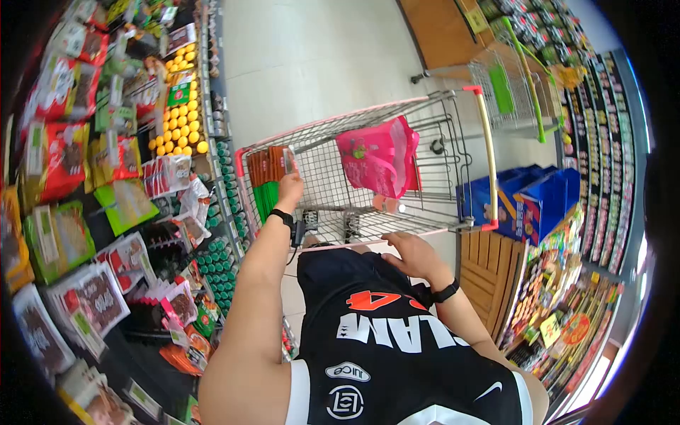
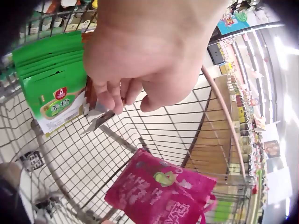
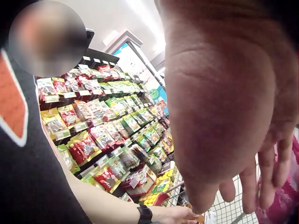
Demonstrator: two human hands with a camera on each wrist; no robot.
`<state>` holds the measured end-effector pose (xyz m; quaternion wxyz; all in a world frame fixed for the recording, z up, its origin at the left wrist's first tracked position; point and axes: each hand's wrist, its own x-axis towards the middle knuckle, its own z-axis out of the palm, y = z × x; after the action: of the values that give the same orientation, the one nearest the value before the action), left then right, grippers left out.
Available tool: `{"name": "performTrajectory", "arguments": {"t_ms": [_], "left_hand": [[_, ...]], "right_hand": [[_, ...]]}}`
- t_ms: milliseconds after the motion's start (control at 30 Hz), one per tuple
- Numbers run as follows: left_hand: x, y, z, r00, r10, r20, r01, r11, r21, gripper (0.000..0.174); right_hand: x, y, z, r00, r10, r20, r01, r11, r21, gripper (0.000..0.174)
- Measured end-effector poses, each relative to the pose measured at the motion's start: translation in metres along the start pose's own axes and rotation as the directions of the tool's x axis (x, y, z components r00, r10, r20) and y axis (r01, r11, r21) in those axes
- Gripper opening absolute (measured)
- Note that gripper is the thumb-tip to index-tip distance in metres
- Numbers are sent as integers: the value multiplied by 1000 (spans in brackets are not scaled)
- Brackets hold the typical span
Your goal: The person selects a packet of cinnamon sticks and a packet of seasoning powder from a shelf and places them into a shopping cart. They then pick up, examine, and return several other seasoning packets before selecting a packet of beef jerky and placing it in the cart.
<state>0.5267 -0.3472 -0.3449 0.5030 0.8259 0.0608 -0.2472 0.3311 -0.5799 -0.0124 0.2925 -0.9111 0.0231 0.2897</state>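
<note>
At the far end of the shopping cart, my left hand pinches a thin packet by its edge, its silvery corner showing below the fingertips in the left wrist view. The packet's printed face is mostly hidden by the hand. Brown packets stand in a row right beside it, and green packets with a white lower part are lined up next to those. My right hand holds nothing; its fingers hang relaxed near the cart's close side rail. Its palm fills much of the right wrist view.
A pink bag sits in the cart near a small clear bottle. Shelves of bagged foods line the left side. A second cart and blue boxes stand at the right, by a wooden crate.
</note>
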Motion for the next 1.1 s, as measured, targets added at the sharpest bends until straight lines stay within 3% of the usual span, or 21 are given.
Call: {"name": "performTrajectory", "arguments": {"t_ms": [100,200,300,367,400,433,467,500,600,700,733,767,833,867,967,1000,1100], "left_hand": [[-24,27,-9,973,-130,192,138,990,-29,29],[-64,50,5,963,-51,264,170,875,-452,31],[-133,126,-8,930,103,353,138,793,-593,34],[-178,161,0,907,224,356,103,703,-704,36],[-198,173,6,887,296,355,81,656,-751,37],[-223,192,8,868,325,374,40,706,-707,38],[-242,207,16,859,373,349,6,675,-738,39],[-260,218,26,846,414,336,-13,645,-764,40],[-294,235,50,866,427,262,-109,670,-735,41],[-310,232,68,888,433,158,-253,744,-619,40],[-314,231,67,863,504,34,-435,776,-457,34],[-322,230,65,886,460,-60,-456,840,-294,35],[-343,229,56,872,399,-285,-403,914,46,40],[-348,222,51,844,372,-386,-357,927,112,54],[-372,207,32,805,324,-497,-335,940,69,63],[-379,195,27,878,231,-419,-279,959,-57,56],[-400,167,25,930,134,-341,-275,871,-407,47]], "right_hand": [[9,2,-10,999,-31,34,31,1000,-3,42],[19,14,-15,993,-58,100,69,991,-114,43],[38,46,-14,964,-265,34,266,943,-198,51],[51,60,-10,918,-348,-190,321,934,-157,68],[58,64,-12,849,-416,-325,386,909,-155,73],[66,65,-14,756,-467,-459,451,880,-152,78],[69,70,-21,758,-457,-465,495,868,-46,83],[71,76,-21,757,-369,-539,446,895,13,76],[57,86,-39,726,-450,-520,608,773,180,48],[53,116,-29,831,-431,-351,540,778,322,42],[55,121,-24,900,-339,-273,429,802,416,43],[56,127,-19,952,-241,-190,305,814,495,45],[41,109,-10,915,-248,-318,402,481,779,46],[33,103,-16,934,-268,-237,345,496,797,49],[28,87,-13,924,-383,13,125,333,935,48],[24,75,-14,896,-437,83,94,367,925,47],[-5,16,-28,869,-468,161,109,499,860,45]]}}
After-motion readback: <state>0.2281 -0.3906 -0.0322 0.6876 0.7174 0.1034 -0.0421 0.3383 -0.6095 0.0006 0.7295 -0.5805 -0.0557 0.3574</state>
